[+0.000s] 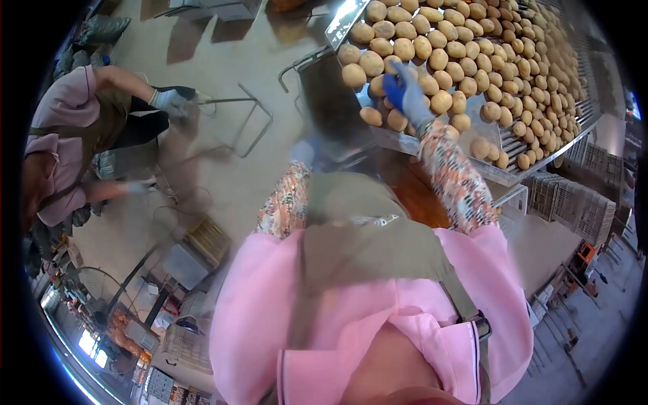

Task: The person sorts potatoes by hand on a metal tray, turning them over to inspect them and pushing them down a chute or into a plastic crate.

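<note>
The potatoes [467, 86] cover most of the tabletop [499, 175] at the upper right, packed closely toward its far side and looser at the near left corner. Rows of metal rollers [589, 108] show along the right side.

The right hand [410, 96], in a blue and grey glove, reaches in over the near left part of the potatoes, with several just beside it. Its fingers [398, 69] point away from the body, down among them; whether they are clamped on one cannot be told. The left hand [304, 154], also gloved, is low in front of the body, left of the tabletop and near a dark surface [329, 91]. It is blurred, so the state of its fingers cannot be told either.

Patterned sleeves [460, 177] cover both forearms, below a pink shirt [253, 297] and an olive apron [368, 253]. Something orange [425, 196] shows beneath the right forearm, partly hidden. To the left, a co-worker [67, 101] in pink extends two gloved hands over the floor [216, 61], near a metal stand [259, 106]. Crates [584, 206] stand to the right, beyond the tabletop.
</note>
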